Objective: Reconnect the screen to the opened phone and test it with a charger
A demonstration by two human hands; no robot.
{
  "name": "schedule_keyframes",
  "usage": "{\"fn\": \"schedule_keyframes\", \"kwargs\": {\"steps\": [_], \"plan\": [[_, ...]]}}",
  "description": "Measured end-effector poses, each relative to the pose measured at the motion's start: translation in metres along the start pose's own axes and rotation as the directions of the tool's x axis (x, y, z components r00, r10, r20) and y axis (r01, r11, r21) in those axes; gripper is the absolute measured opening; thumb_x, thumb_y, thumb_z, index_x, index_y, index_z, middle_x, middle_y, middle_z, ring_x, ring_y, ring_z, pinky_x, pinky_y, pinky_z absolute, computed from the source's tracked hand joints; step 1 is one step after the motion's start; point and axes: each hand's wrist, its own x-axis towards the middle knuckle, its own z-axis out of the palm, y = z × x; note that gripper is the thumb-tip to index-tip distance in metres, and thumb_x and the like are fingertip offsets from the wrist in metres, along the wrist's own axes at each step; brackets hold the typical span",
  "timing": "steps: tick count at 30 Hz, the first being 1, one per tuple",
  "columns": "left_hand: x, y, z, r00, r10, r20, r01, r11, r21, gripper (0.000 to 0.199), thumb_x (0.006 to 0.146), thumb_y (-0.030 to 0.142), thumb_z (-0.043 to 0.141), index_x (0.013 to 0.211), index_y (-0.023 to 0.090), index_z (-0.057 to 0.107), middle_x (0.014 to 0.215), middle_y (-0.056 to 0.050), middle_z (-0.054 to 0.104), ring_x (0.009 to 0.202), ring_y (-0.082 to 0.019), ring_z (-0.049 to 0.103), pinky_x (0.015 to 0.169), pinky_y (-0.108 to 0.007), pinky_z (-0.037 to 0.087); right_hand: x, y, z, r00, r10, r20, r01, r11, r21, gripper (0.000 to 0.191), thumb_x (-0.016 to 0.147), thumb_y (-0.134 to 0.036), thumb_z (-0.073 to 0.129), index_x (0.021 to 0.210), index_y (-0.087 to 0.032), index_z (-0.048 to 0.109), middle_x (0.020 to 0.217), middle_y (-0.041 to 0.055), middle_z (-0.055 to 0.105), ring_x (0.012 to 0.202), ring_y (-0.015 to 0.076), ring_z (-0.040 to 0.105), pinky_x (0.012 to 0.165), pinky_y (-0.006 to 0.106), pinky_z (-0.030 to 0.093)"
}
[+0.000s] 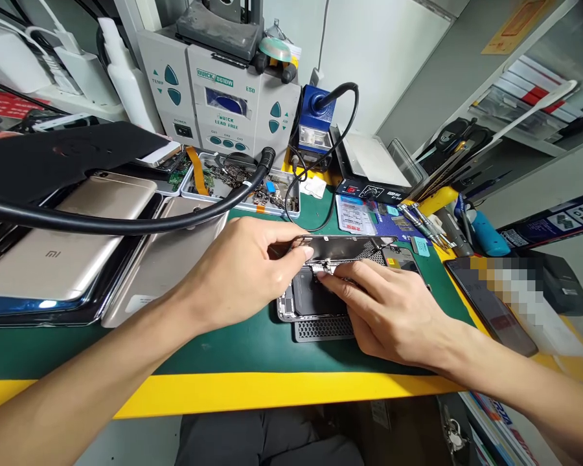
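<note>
- Head view: left hand [247, 275] pinches the raised thin dark panel [342, 247] by its left end, fingers closed.
- Opened black phone body [315, 294] lies on the green-topped bench [214, 353].
- Right hand [393, 310] touches the phone's interior, fingers narrow.

A matt, smooth green mat [208, 356] is covering the counter [252, 391] up to its glossy yellow front edge. Gold phones [70, 249] at its left edge are showing a smooth metallic sheen, while a grey plastic-looking hot-air station [243, 97] is standing matt along the back edge.
</note>
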Motion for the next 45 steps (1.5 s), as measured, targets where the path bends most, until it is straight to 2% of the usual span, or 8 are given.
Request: {"fn": "schedule_keyframes", "kwargs": {"steps": [8, 16, 21, 25, 31, 37, 45], "plan": [[0.0, 0.001, 0.0, 1.0, -0.002, -0.003, 0.002, 1.0, -0.008, 0.02, 0.09, 0.036, 0.061, 0.075, 0.027, 0.072, 0.063, 0.007, 0.049, 0.057, -0.01, 0.038, 0.048, -0.022, 0.027, 0.0, 0.004, -0.003, 0.999, 0.003, 0.041, -0.003, 1.0, -0.009, 0.038, 0.084, -0.006, 0.049, 0.114, -0.01, 0.072, 0.09, 0.0101, 0.069, 0.068, 0.0197, 0.058, 0.048, 0.031, 0.04], [0.001, -0.001, 0.0, 0.999, 0.036, -0.003, -0.036, 0.999, 0.003, 0.026, 0.091, 0.034, 0.061, 0.068, 0.023, 0.064, 0.061, 0.007, 0.043, 0.057, -0.009, 0.035, 0.048, -0.023, 0.026, -0.005, 0.005, -0.005, 0.999, 0.032, 0.027, -0.032, 0.999, 0.008, 0.038, 0.084, -0.003, 0.05, 0.116, -0.01, 0.071, 0.093, 0.0117, 0.071, 0.075, 0.0213, 0.063, 0.056, 0.033, 0.047], [0.002, -0.001, 0.0, 0.999, 0.038, -0.014, -0.037, 0.999, 0.022, 0.027, 0.09, 0.034, 0.061, 0.066, 0.021, 0.062, 0.061, 0.007, 0.045, 0.058, -0.009, 0.036, 0.049, -0.022, 0.027, -0.002, 0.003, -0.005, 1.0, 0.01, 0.022, -0.01, 1.0, 0.008, 0.036, 0.082, -0.003, 0.051, 0.111, -0.008, 0.072, 0.092, 0.0111, 0.071, 0.07, 0.0201, 0.06, 0.052, 0.032, 0.046], [0.002, -0.001, 0.001, 0.999, 0.03, -0.02, -0.029, 0.999, 0.029, 0.021, 0.089, 0.034, 0.061, 0.073, 0.024, 0.068, 0.062, 0.008, 0.051, 0.059, -0.009, 0.039, 0.051, -0.023, 0.03, -0.001, 0.002, -0.005, 0.999, 0.001, 0.034, -0.001, 1.0, -0.002, 0.037, 0.081, -0.003, 0.051, 0.111, -0.008, 0.072, 0.094, 0.0112, 0.071, 0.074, 0.0206, 0.061, 0.05, 0.032, 0.044], [0.0, -0.001, 0.001, 0.999, 0.038, -0.018, -0.037, 0.999, 0.037, 0.024, 0.09, 0.035, 0.06, 0.071, 0.022, 0.068, 0.062, 0.008, 0.052, 0.06, -0.01, 0.041, 0.052, -0.023, 0.031, 0.002, -0.001, -0.005, 1.0, -0.018, 0.023, 0.019, 0.999, -0.027, 0.033, 0.082, -0.004, 0.051, 0.108, -0.006, 0.071, 0.092, 0.0113, 0.07, 0.076, 0.0201, 0.061, 0.054, 0.032, 0.046], [0.0, -0.001, 0.001, 0.998, 0.054, -0.019, -0.054, 0.998, 0.015, 0.022, 0.091, 0.033, 0.059, 0.08, 0.022, 0.075, 0.068, 0.006, 0.063, 0.062, -0.011, 0.048, 0.054, -0.025, 0.033, 0.006, -0.001, -0.009, 0.991, -0.111, 0.071, 0.122, 0.978, -0.168, 0.027, 0.083, -0.007, 0.053, 0.101, -0.009, 0.071, 0.09, 0.0111, 0.068, 0.072, 0.0212, 0.052, 0.053, 0.035, 0.042], [0.0, 0.001, 0.0, 0.995, 0.1, -0.028, -0.1, 0.995, 0.022, 0.024, 0.091, 0.028, 0.057, 0.083, 0.019, 0.077, 0.069, 0.004, 0.067, 0.059, -0.012, 0.05, 0.055, -0.025, 0.036, 0.012, 0.003, -0.013, 0.975, -0.196, 0.104, 0.21, 0.968, -0.14, 0.024, 0.09, -0.005, 0.048, 0.083, -0.013, 0.069, 0.086, 0.0102, 0.064, 0.071, 0.02, 0.044, 0.056, 0.034, 0.038]]}}
